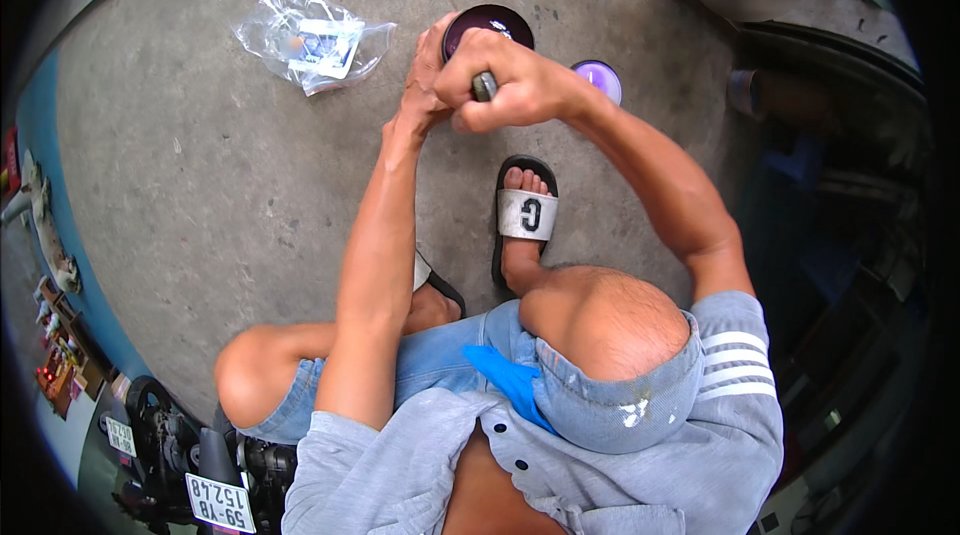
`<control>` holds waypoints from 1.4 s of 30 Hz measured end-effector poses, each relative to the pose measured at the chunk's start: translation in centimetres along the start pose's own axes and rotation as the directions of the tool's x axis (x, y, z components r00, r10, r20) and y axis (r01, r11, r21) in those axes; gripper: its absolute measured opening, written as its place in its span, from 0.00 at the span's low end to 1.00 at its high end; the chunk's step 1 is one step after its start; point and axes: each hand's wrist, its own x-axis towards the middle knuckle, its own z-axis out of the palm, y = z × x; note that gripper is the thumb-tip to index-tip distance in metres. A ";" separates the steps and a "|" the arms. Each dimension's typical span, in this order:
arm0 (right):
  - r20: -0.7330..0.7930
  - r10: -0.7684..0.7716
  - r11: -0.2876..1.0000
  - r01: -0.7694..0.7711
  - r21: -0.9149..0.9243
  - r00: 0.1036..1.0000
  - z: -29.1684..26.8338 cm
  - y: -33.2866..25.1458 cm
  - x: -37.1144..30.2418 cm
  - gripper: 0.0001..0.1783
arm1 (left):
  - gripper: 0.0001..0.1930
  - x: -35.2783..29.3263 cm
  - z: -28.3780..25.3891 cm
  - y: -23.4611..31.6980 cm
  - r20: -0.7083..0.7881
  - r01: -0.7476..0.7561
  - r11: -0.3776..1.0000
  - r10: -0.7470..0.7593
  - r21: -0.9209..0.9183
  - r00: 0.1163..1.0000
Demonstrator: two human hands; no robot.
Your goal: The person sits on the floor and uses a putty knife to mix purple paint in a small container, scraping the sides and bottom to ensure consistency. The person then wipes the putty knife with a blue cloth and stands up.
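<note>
A round dark tin (490, 27) stands on the concrete floor (200, 165), straight ahead of the squatting person and just beyond both hands. Its open top shows a dark, glossy purple surface with a pale glint of light. The left hand (428, 70) lies against the tin's near left side, fingers curved together along the wall, steadying it. The right hand (505, 85) is clenched in a fist around a grey rod-like handle (484, 86), of which only the blunt end shows between thumb and forefinger; what lies at its other end cannot be seen. The two hands touch each other just below the tin's rim.

Just right of the tin, partly behind the right wrist, lies a round purple lid (600, 78), pale inside. Below the hands, a foot in a black slide sandal (525, 215) with a white strap rests flat on the floor. Well to the left of the tin lies a crumpled clear plastic bag (310, 40) with a printed card inside. At the lower left edge, part of a motorbike (190, 465) with a white number plate shows.
</note>
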 end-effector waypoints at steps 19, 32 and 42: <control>-0.703 -0.073 0.996 0.019 -0.084 0.708 -4.6 -0.8 -0.2 0.13 | 0.46 -0.6 4.0 1.5 -0.416 0.016 1.000 -0.009 0.013 0.910; -0.900 0.005 0.999 -0.036 -0.012 0.436 1.2 7.4 -2.2 0.13 | 0.48 0.3 3.1 -0.4 -0.317 -0.206 0.964 0.251 0.168 0.915; -0.635 0.122 0.988 -0.152 0.006 0.763 1.6 2.6 -2.0 0.15 | 0.48 -0.1 2.5 1.3 -0.337 -0.184 0.951 0.262 0.248 0.904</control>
